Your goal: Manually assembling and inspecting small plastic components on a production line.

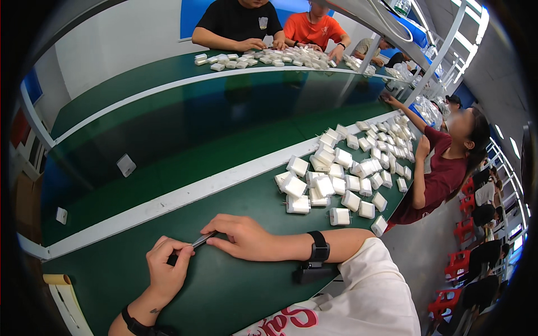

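My left hand (167,270) is closed around the dark handle of a thin metal tool (199,241), a small blade or pair of tweezers. My right hand (242,237) lies over the tool's shiny tip, fingertips pinching it just above the green table (112,269). A black band (319,246) sits on my right wrist, and another on my left wrist. A pile of several white plug adapters (336,179) lies to the right, a short way beyond my right hand.
A dark green conveyor belt (185,129) runs past the table behind a white rail, with a single white adapter (126,165) on it. A person in maroon (443,168) works at my right. Two people sit across, adapters before them. Red stools stand at lower right.
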`<state>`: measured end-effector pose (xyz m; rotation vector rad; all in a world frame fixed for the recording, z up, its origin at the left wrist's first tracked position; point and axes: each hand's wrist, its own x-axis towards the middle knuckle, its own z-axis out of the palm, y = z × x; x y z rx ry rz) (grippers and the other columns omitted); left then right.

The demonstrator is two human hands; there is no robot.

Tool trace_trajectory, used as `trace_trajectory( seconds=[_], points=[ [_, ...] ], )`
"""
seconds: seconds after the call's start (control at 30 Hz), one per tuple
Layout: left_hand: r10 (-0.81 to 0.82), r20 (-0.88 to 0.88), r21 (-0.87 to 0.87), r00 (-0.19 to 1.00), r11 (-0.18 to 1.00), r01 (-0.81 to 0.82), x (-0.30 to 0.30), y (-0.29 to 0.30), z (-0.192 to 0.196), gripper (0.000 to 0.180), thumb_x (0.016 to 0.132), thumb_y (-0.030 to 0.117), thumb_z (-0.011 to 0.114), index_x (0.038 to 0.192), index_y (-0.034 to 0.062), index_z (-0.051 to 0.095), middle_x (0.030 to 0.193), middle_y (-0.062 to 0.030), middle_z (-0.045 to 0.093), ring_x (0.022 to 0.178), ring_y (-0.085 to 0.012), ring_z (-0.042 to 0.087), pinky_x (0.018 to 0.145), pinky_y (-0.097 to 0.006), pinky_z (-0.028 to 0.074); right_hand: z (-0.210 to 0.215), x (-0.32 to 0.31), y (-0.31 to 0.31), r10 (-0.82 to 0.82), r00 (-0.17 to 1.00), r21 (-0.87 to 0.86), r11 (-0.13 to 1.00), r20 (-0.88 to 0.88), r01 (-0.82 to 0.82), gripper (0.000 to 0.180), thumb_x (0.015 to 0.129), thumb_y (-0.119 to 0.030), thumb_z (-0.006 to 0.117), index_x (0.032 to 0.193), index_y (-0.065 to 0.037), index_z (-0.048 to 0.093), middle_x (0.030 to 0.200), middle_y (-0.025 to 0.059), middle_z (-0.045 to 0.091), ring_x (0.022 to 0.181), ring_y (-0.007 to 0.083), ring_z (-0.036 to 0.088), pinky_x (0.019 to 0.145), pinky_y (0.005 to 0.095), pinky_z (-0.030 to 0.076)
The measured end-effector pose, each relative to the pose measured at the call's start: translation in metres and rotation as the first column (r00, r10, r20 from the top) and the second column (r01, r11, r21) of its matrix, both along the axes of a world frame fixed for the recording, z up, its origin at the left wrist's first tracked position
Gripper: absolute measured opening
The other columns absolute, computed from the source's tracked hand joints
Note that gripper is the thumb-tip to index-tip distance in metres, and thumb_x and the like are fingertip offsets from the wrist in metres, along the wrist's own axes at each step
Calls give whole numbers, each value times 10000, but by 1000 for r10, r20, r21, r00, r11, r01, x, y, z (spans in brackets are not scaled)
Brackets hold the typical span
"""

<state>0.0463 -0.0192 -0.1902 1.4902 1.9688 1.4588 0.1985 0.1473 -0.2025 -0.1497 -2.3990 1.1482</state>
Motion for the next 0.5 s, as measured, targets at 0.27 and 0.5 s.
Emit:
trace_trajectory(
  seconds=[0.27, 0.5],
  points=[
    [8, 17, 16, 1000, 1000, -9, 2, 0, 0, 180, 749, -2, 766, 919, 10, 707, 785, -69, 670, 675, -156, 568, 628, -262, 467, 9, 2, -3, -36, 997, -55, 998, 64, 40, 168, 906, -170, 659, 1020, -50, 686, 977, 99, 683, 840, 286, 673, 714, 370, 534],
    [-9, -21, 75, 1000, 997, 10, -1, -2, -3, 217, 737, -2, 778, 945, 10, 715, 772, -66, 681, 672, -156, 567, 633, -264, 465, 8, 2, -4, -13, 999, -13, 1000, 40, 14, 174, 917, -203, 653, 986, -59, 720, 908, 89, 710, 781, 283, 678, 678, 374, 534]
  ],
)
